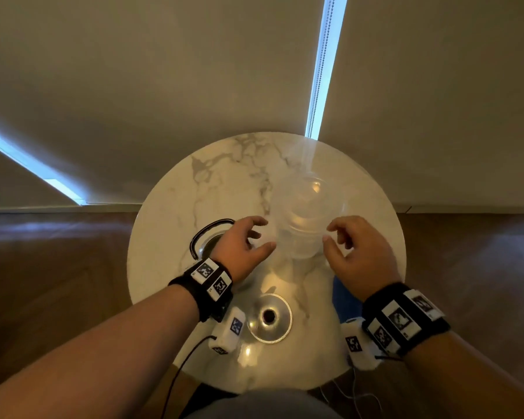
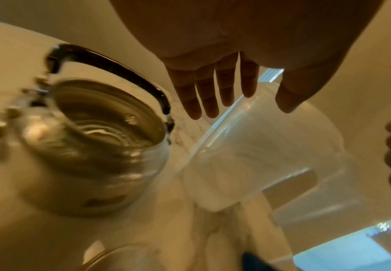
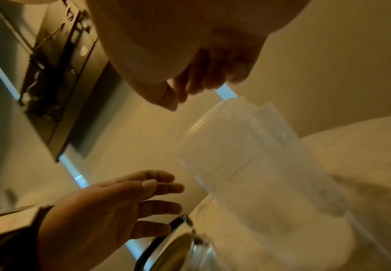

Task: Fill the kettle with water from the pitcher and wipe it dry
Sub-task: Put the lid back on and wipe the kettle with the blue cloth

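Hands reach for the pitcher, kettle waits open

Water pouring has not begun, as far as I can judge. The clear plastic pitcher [image 1: 307,219] stands upright on the round marble desk [image 1: 170,207], toward the far side. Both hands are close to it, one on each side, but neither one touches it.

The left hand [image 1: 244,244] hangs just left of the pitcher. Its fingers [image 2: 209,95] are spread and a little bent, and they hold nothing. The right hand [image 1: 359,255] is just right of the pitcher. Its fingers [image 3: 196,80] are loosely curled, and they hold nothing too.

The glass kettle [image 2: 92,146] sits on the desk under the left wrist, just beside the pitcher. Its black handle [image 1: 208,232] arches over the top. Its mouth is open, so it looks ready for water. I cannot tell if there is any water in it, because the glass is blurry. I also cannot tell how much water is in the pitcher.

The kettle lid [image 1: 269,317] lies on the desk near the person, apart from the kettle. A blue cloth [image 1: 342,297] peeks out under the right wrist.

So the lid is off. What is left, I think: lift the pitcher, pour, then wipe the kettle with the cloth.
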Available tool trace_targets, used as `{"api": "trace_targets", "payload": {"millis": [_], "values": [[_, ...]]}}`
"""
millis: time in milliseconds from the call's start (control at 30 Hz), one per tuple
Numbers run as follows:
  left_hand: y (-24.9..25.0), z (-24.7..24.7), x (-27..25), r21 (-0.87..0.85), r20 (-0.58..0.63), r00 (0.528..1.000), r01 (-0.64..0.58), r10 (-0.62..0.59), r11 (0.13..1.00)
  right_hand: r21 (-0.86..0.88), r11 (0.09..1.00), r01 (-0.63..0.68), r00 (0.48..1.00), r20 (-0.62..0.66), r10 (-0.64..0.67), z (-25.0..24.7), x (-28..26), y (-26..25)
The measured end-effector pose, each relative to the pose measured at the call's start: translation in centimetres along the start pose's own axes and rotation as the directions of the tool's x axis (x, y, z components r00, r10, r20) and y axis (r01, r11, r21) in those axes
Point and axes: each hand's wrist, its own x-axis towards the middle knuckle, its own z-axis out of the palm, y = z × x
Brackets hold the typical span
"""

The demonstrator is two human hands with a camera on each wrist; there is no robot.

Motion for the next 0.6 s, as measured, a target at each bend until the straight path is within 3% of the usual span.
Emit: {"api": "trace_targets", "payload": {"millis": [67,100,200,267,333,467,600], "values": [[-2.2,-0.2,-2.1,0.096,0.052,0.998,-0.036,0.031,0.995,-0.029,0.995,0.093,0.972,0.219,-0.085,1.7,-0.5,-0.8],[-3.4,-0.2,-3.2,0.153,0.09,0.996,-0.035,0.022,0.988,-0.066,0.991,0.117,0.933,0.349,-0.087,3.2,-1.1,-1.1],[-7.3,0.0,-6.7,0.322,0.183,0.981,-0.006,-0.056,0.947,-0.18,0.972,0.148,0.739,0.673,0.012,8.8,-3.5,-1.0],[-9.9,-0.2,-8.9,0.395,0.223,0.97,0.005,-0.101,0.919,-0.228,0.963,0.145,0.639,0.764,0.085,12.0,-5.0,-0.3],[-12.2,-0.5,-10.8,0.414,0.261,0.956,0.016,-0.136,0.91,-0.261,0.957,0.128,0.585,0.799,0.139,14.1,-5.9,0.4],[-15.6,-2.0,-13.8,0.373,0.269,0.951,0.044,-0.154,0.927,-0.303,0.932,0.197,0.559,0.816,0.147,15.7,-6.2,0.3],[-16.7,-4.1,-14.2,0.306,0.251,0.963,0.019,-0.1,0.952,-0.249,0.962,0.114,0.629,0.768,0.124,14.6,-5.6,-1.4]]}}
